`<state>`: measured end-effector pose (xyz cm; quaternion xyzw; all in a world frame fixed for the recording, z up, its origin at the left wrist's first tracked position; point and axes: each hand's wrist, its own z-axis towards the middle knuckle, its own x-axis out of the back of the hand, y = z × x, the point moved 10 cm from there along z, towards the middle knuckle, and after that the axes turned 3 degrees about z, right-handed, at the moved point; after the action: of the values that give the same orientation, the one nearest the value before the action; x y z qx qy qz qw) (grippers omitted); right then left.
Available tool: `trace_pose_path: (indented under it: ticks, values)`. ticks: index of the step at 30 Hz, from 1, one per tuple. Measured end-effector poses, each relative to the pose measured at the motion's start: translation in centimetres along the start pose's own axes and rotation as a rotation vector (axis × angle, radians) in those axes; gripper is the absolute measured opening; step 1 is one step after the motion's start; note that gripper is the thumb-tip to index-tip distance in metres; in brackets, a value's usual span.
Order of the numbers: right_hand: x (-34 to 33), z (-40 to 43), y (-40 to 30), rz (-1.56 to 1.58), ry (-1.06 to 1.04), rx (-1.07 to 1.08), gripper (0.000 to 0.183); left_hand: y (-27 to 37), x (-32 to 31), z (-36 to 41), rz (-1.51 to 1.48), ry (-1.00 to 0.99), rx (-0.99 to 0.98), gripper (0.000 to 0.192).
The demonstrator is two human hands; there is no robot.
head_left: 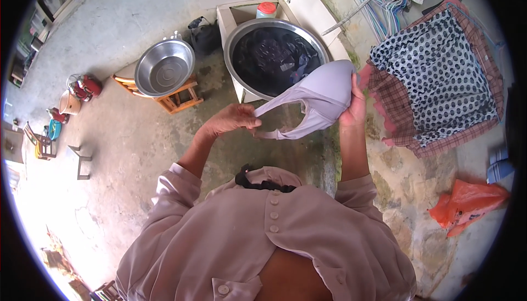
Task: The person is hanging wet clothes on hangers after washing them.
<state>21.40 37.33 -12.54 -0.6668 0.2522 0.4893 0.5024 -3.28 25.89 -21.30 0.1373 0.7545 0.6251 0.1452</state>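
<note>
A pale lilac bra (325, 89) is stretched between my two hands, in front of the near right rim of a large metal basin (230, 74). My left hand (235, 119) pinches its straps at the left end. Around the right end of the cup, my right hand (356, 105) keeps hold with the thumb and fingers. Dark water fills the basin, with dark clothes (276, 54) soaking in it. The basin rests on a tiled washing ledge (239, 93).
An empty-looking metal basin (164, 68) sits on a wooden chair (179, 101) to the left. A dark kettle (205, 37) stands between the basins. Behind the large basin is a red-lidded tub (266, 9). Hangers (376, 11), polka-dot cloth (444, 74) and an orange plastic bag (469, 206) are at the right.
</note>
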Motion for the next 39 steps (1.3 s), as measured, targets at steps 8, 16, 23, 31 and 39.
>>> trace_pose_path:
  ticks: [8, 16, 23, 31, 39]
  values:
    - [-0.5, -0.2, -0.6, -0.071, 0.028, 0.046, 0.032, -0.5, 3.9, 0.6, 0.512, 0.249, -0.016, 0.051]
    - [-1.1, 0.4, 1.6, -0.094, 0.072, 0.036, 0.032, -8.0, -6.7, -0.7, 0.040, -0.414, 0.554, 0.069]
    - [-2.0, -0.9, 0.0, -0.246, -0.053, 0.082, 0.036, -7.9, -3.7, 2.4, -0.099, -0.131, 0.216, 0.039]
    - [-3.4, -2.6, 2.1, -0.264, -0.094, 0.029, 0.043, -7.8, 0.3, 6.6, 0.477, 0.549, -0.146, 0.065]
    - [-4.1, -2.9, -0.7, -0.309, -0.137, 0.160, 0.049, -7.2, 1.2, 8.1, 0.443, 0.292, 0.103, 0.035]
